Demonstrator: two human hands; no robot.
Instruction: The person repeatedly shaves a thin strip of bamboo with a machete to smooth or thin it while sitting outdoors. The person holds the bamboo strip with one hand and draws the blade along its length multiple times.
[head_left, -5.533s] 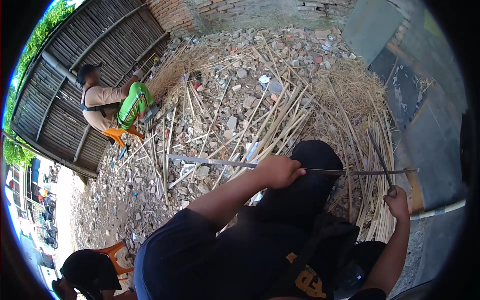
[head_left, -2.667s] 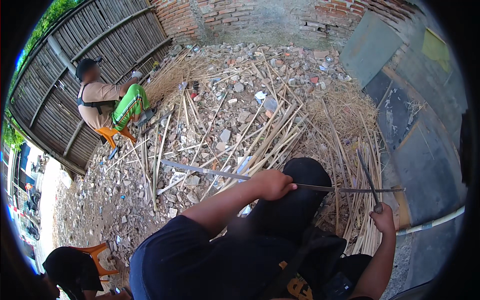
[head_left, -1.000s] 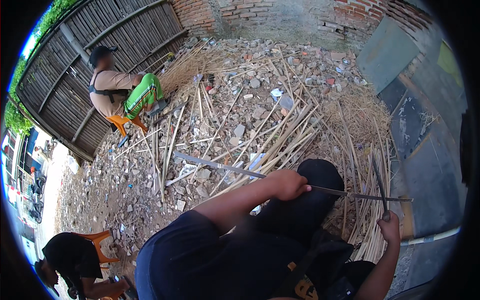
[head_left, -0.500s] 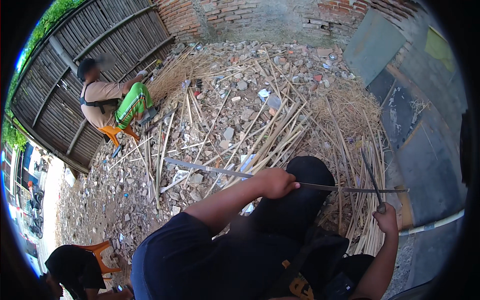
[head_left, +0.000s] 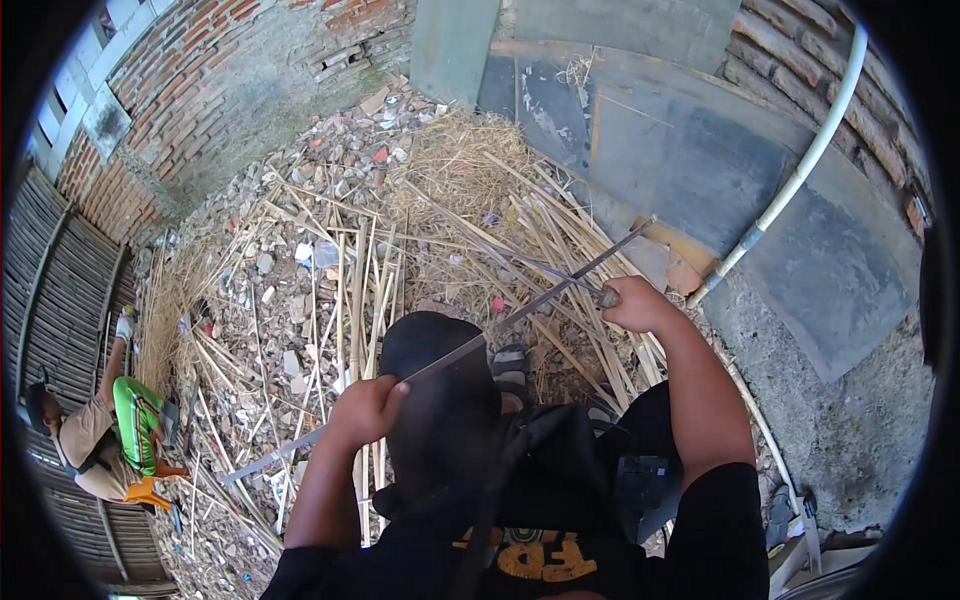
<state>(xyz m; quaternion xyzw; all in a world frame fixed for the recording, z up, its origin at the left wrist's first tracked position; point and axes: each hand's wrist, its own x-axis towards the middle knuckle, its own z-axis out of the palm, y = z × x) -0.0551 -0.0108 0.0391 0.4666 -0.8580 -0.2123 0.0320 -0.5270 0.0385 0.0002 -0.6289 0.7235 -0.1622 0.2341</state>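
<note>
A long, thin bamboo strip (head_left: pixel 447 359) runs slantwise across my dark-clad raised knee, from the lower left up to the right. My left hand (head_left: pixel 367 408) is closed around it on the near side of the knee, and its pale end sticks out beyond my fist. My right hand (head_left: pixel 636 304) grips a knife (head_left: pixel 606 297) by its handle. The narrow blade points up and to the left and crosses the strip beyond the knee; whether it touches the strip I cannot tell.
Split bamboo strips (head_left: pixel 575 235) and a heap of dry shavings (head_left: pixel 465 165) lie ahead on rubble. Dark panels (head_left: pixel 680 150) lean along the right wall, with a white pipe (head_left: pixel 800 175) in front. At far left a person (head_left: pixel 95 445) sits on an orange stool (head_left: pixel 150 494).
The view has swung right, so the seated person is now at the far left edge. The strip tilts more steeply upward to the right. Both hands keep their grips.
</note>
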